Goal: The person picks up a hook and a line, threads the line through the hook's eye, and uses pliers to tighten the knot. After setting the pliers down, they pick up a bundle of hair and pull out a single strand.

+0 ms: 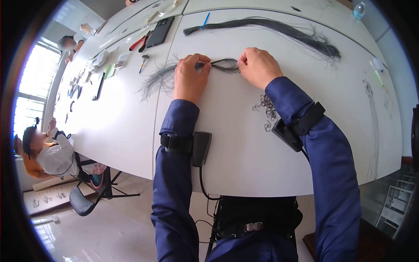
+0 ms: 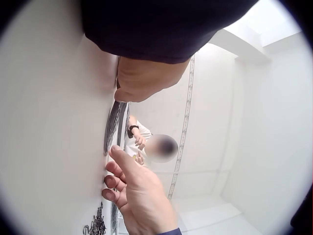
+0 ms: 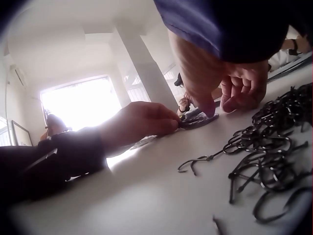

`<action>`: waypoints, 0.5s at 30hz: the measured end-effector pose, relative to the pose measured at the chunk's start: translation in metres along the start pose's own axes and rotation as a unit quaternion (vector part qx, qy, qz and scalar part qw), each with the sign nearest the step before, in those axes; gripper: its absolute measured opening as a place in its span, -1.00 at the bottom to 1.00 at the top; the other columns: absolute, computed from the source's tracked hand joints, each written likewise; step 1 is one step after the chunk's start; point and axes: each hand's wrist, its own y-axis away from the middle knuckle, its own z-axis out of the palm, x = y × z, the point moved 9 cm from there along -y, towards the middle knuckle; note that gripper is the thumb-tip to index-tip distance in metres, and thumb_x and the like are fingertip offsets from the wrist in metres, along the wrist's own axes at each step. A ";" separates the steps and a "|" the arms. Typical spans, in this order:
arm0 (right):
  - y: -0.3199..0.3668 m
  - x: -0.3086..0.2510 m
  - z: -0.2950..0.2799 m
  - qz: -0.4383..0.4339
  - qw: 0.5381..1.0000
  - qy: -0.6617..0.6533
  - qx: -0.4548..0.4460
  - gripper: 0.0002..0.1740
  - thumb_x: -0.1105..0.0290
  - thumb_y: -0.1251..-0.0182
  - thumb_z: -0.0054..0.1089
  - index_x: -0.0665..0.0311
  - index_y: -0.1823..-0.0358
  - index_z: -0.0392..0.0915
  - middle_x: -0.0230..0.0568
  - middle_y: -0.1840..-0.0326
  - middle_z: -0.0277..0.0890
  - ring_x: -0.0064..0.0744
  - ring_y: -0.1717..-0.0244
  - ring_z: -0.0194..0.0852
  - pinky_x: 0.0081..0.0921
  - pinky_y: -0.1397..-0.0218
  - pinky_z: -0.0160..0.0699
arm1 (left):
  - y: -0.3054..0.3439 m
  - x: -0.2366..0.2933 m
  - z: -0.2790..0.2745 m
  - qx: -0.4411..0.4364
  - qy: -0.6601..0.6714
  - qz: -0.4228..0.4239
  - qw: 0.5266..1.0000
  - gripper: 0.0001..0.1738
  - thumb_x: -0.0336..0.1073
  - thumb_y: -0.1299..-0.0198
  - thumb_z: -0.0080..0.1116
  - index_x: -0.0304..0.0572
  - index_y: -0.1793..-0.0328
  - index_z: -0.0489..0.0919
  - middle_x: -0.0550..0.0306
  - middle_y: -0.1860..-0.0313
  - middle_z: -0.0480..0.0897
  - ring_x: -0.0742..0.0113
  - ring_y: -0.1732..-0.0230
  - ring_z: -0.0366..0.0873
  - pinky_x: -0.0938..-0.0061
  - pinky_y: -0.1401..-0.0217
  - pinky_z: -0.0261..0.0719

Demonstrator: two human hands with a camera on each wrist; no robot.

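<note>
A small bundle of dark thin strands (image 1: 226, 64), bent into a loop with frayed ends fanning leftward, lies low over the white table. My left hand (image 1: 191, 76) pinches it at the neck of the loop between thumb and fingers. At the rounded right end of the loop is my right hand (image 1: 262, 67), thumb and fingertip holding that end, other fingers curled. The right wrist view shows the left hand (image 3: 144, 120) and right hand (image 3: 220, 83) close together at the strands (image 3: 198, 121). A pile of dark fish hooks (image 3: 274, 147) lies by my right wrist.
A longer bundle of dark strands (image 1: 270, 27), tied near its left end with a blue tie (image 1: 206, 20), lies farther back. Red-handled pliers (image 1: 140, 42) and a black phone (image 1: 160, 32) are at the back left. A bottle (image 1: 358, 10) stands far right. Another person (image 1: 52, 150) sits left.
</note>
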 end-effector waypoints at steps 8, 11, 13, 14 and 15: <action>-0.007 0.016 -0.003 0.008 0.990 -0.137 -0.027 -0.74 0.29 -0.35 0.15 0.38 0.25 0.66 0.01 0.34 0.71 -0.17 0.29 0.74 -0.31 0.12 0.71 | 0.002 0.006 0.000 0.011 -0.012 0.032 0.999 -0.82 -0.39 -0.09 0.30 -0.16 0.15 0.74 0.04 0.07 0.70 -0.01 -0.09 0.54 0.24 -0.23 0.48; -0.001 0.025 0.005 0.097 0.946 -0.293 -0.103 -0.73 0.22 -0.36 0.25 0.31 0.17 0.65 -0.38 0.31 0.61 -0.56 0.37 0.48 -0.51 0.26 0.57 | 0.002 0.004 0.000 0.009 -0.013 0.026 1.000 -0.85 -0.39 -0.09 0.30 -0.17 0.19 0.75 0.04 0.08 0.70 0.00 -0.07 0.53 0.24 -0.22 0.48; 0.005 0.024 0.004 0.121 0.916 -0.362 -0.122 -0.71 0.19 -0.37 0.28 0.28 0.11 0.64 -0.45 0.26 0.58 -0.63 0.33 0.43 -0.57 0.25 0.53 | 0.002 0.004 0.000 0.009 -0.012 0.025 1.000 -0.85 -0.39 -0.09 0.30 -0.17 0.20 0.75 0.04 0.09 0.70 0.00 -0.07 0.53 0.23 -0.21 0.48; 0.008 0.024 0.004 0.132 0.900 -0.395 -0.131 -0.70 0.17 -0.38 0.29 0.27 0.09 0.63 -0.49 0.23 0.57 -0.67 0.31 0.40 -0.60 0.25 0.51 | 0.002 0.003 0.000 0.010 -0.010 0.027 1.000 -0.85 -0.39 -0.09 0.30 -0.18 0.20 0.75 0.04 0.09 0.70 0.00 -0.06 0.53 0.23 -0.21 0.48; 0.009 0.024 0.004 0.137 0.894 -0.403 -0.138 -0.69 0.15 -0.38 0.29 0.26 0.08 0.63 -0.49 0.22 0.57 -0.68 0.30 0.40 -0.62 0.23 0.51 | 0.001 0.004 0.000 0.011 -0.008 0.029 0.999 -0.86 -0.39 -0.09 0.30 -0.18 0.20 0.75 0.04 0.09 0.70 0.00 -0.06 0.54 0.23 -0.20 0.48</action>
